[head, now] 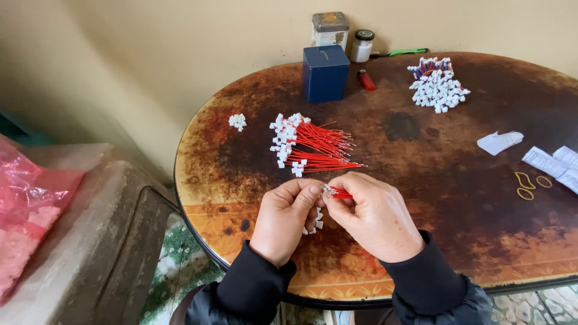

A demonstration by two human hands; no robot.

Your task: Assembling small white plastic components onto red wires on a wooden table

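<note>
- Your left hand [283,216] and right hand [376,218] met over the worktop [421,180], both grips pinched on red wires [337,192].
- More wires [313,147] lay just beyond.
- Blue box [325,73], tin [330,29] and jar [362,46] stood closed, contents unseen.

worn oval table [421,198] bears red wires [316,147], blue box [326,73], rubber bands [530,183].

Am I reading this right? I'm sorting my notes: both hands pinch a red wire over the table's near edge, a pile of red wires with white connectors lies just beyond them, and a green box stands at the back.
Not quite. The head view shows the box at the back is dark blue, not green. The rest holds: the left hand and right hand pinch a red wire over the table, with the pile of red wires beyond.
</note>
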